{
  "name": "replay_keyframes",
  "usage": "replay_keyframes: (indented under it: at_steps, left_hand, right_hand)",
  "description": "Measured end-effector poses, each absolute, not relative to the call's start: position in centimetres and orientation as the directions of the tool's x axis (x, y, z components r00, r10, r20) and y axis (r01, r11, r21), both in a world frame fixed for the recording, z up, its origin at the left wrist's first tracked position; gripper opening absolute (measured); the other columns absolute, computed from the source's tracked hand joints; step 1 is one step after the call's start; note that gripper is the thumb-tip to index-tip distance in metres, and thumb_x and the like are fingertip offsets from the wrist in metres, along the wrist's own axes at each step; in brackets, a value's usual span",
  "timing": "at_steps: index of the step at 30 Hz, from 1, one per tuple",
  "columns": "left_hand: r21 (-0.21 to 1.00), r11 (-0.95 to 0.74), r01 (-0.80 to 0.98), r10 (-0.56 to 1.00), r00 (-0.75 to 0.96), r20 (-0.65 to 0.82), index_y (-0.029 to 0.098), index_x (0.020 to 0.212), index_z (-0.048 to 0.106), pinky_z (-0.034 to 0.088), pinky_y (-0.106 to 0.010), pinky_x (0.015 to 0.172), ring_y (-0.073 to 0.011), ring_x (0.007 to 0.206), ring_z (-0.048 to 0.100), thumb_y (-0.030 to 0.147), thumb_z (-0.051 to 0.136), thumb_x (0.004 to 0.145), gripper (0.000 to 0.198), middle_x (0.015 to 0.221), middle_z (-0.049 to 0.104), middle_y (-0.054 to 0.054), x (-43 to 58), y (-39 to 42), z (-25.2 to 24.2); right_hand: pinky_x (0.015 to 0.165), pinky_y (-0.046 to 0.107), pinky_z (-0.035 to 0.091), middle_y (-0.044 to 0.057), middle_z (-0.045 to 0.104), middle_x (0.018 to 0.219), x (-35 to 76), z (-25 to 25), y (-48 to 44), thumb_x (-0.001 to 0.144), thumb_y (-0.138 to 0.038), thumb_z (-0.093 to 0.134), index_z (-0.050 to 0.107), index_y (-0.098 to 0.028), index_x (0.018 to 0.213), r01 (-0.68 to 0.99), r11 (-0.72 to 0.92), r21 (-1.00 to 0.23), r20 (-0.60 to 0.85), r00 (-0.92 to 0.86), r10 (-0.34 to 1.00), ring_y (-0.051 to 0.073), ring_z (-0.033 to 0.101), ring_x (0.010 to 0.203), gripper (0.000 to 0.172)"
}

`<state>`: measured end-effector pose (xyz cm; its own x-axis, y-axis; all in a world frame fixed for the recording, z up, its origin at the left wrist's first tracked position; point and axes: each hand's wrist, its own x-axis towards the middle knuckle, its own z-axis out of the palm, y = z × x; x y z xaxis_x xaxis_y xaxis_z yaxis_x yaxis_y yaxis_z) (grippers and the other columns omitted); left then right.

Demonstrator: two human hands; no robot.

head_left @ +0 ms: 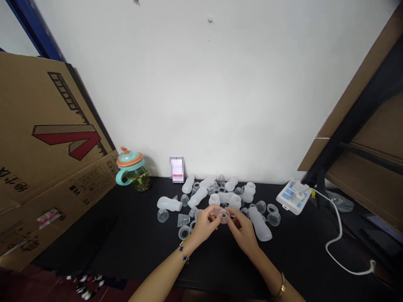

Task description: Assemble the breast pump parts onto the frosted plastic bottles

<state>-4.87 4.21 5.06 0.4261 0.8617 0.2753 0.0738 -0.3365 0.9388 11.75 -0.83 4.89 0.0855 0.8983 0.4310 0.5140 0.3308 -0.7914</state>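
Between the fingertips of my left hand [206, 224] and my right hand [242, 230] is a small clear plastic ring [223, 216], gripped from both sides. Its lower part is partly covered by my fingers. Around my hands lie frosted white bottles, such as one on its side [260, 224] to the right and another [169, 204] to the left. Upright bottles [248, 192] stand behind. Clear domed caps [163, 215] and loose rings [184, 232] are scattered among them on the black table [132, 247].
A teal and orange lidded jug [134, 170] with leaves in liquid stands at the back left, near a cardboard box [47, 159]. A phone [177, 170] leans on the white wall. At right are a white power strip [292, 196] and its cable [340, 230].
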Motion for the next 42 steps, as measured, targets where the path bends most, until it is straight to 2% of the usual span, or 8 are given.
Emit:
replay_keyframes:
  at_steps: [6, 11, 18, 32, 42]
  left_hand:
    - [0.887, -0.416, 0.201, 0.862, 0.398, 0.314, 0.019, 0.106, 0.066, 0.035, -0.019, 0.048, -0.0104, 0.049, 0.051, 0.035, 0.059, 0.091, 0.023, 0.059, 0.062, 0.003, -4.85, 3.99, 5.15]
    - [0.861, -0.448, 0.240, 0.855, 0.397, 0.334, 0.020, 0.108, 0.065, 0.038, -0.020, 0.052, -0.0100, 0.050, 0.054, 0.029, 0.061, 0.086, 0.024, 0.067, 0.068, 0.003, -4.75, 3.93, 5.34]
    - [0.842, -0.457, 0.286, 0.861, 0.380, 0.338, 0.020, 0.106, 0.065, 0.039, -0.020, 0.052, -0.0103, 0.048, 0.054, 0.028, 0.063, 0.083, 0.024, 0.057, 0.061, 0.006, -4.65, 4.12, 5.02]
    - [0.862, -0.409, 0.298, 0.887, 0.352, 0.300, 0.020, 0.097, 0.063, 0.032, -0.019, 0.048, -0.0089, 0.045, 0.047, 0.029, 0.066, 0.080, 0.019, 0.050, 0.049, 0.009, -4.45, 4.04, 4.82]
    - [0.878, -0.407, 0.253, 0.877, 0.376, 0.299, 0.020, 0.101, 0.062, 0.034, -0.019, 0.050, -0.0090, 0.046, 0.048, 0.027, 0.063, 0.082, 0.021, 0.056, 0.056, 0.007, -4.51, 3.79, 5.21]
  right_hand:
    - [0.053, 0.025, 0.051, 0.008, 0.075, 0.097, 11.82, 4.74, -0.75, 0.094, -0.038, 0.055, 0.068, -0.018, 0.116, 0.506, 0.332, -0.796, 0.429, 0.085, 0.899, 0.015, 0.062, 0.060, 0.032]
    - [0.053, 0.025, 0.050, 0.008, 0.074, 0.099, 11.80, 4.72, -0.67, 0.094, -0.037, 0.054, 0.067, -0.018, 0.116, 0.501, 0.320, -0.804, 0.415, 0.088, 0.906, 0.015, 0.062, 0.061, 0.031]
    - [0.054, 0.026, 0.050, 0.006, 0.074, 0.096, 11.73, 4.70, -0.68, 0.093, -0.033, 0.054, 0.067, -0.018, 0.115, 0.540, 0.324, -0.777, 0.424, 0.069, 0.903, 0.015, 0.061, 0.059, 0.029]
    - [0.051, 0.024, 0.047, 0.003, 0.074, 0.090, 11.68, 4.84, -0.57, 0.094, -0.031, 0.052, 0.068, -0.021, 0.112, 0.566, 0.335, -0.753, 0.429, 0.036, 0.903, 0.013, 0.057, 0.055, 0.026]
    - [0.054, 0.026, 0.050, 0.006, 0.074, 0.095, 11.89, 4.83, -0.68, 0.094, -0.036, 0.052, 0.067, -0.020, 0.117, 0.552, 0.344, -0.760, 0.432, 0.033, 0.901, 0.014, 0.059, 0.057, 0.031]
